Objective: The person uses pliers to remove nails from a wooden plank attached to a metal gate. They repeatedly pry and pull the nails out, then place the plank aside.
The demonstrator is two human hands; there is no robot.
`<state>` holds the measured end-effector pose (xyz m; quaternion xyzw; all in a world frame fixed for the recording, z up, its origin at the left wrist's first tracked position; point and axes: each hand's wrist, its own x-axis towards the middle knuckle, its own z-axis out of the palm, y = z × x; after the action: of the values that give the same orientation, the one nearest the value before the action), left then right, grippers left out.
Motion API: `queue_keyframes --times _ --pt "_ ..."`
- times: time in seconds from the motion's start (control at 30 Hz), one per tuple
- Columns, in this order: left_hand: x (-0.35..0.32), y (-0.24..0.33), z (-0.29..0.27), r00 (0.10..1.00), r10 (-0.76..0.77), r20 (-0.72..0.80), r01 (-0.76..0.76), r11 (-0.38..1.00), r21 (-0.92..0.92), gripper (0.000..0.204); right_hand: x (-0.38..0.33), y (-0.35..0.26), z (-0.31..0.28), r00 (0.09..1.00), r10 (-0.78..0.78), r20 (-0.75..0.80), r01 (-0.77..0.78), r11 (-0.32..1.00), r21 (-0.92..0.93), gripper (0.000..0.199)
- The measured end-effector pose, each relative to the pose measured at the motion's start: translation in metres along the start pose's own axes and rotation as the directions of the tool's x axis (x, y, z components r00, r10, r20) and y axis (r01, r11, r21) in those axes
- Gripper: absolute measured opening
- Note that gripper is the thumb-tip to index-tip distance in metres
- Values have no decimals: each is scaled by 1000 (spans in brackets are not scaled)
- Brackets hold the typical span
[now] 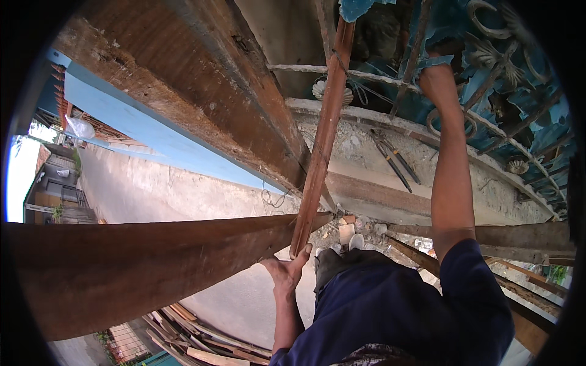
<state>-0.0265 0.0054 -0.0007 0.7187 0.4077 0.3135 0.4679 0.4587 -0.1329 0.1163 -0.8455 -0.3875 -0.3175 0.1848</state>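
A long reddish-brown wooden strip stands at a slant against the metal grille. My left hand grips its lower end, thumb along one side, other fingers partly hidden beside the big beam. Thin wire wraps the strip's upper part. At the upper right, my right arm stretches up to the ornate metal grille, where torn blue sheeting hangs. My right hand is among the bars, its fingers hidden by the blue sheet. Pliers or cutters with black-and-yellow handles lie on the concrete ledge below the grille.
A thick dark beam runs in from the left, and another large wooden beam slants across the upper left. Loose boards are piled at the lower left. Rubble lies near my feet. More timbers cross at the right.
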Motion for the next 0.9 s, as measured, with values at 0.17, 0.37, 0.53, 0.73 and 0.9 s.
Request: queue_keyframes --times 0.17,0.37,0.53,0.73,0.9 --pt "4 3 4 1000 20 -15 -21 1000 -13 122 2 -3 -2 998 19 -58 -16 999 45 18" --pt "5 4 3 1000 18 -12 -18 1000 17 118 -2 -13 -25 952 74 298 -30 988 -151 22" --pt "2 2 4 994 85 -62 -85 996 3 112 -15 -44 -40 938 260 229 -258 965 -39 21" --pt "4 -4 4 987 151 -52 -153 988 -24 113 -21 -64 -49 925 329 190 -329 944 -31 21" --pt "5 1 4 992 122 -32 -124 990 -61 110 -19 -65 -51 916 337 218 -342 940 -16 19"
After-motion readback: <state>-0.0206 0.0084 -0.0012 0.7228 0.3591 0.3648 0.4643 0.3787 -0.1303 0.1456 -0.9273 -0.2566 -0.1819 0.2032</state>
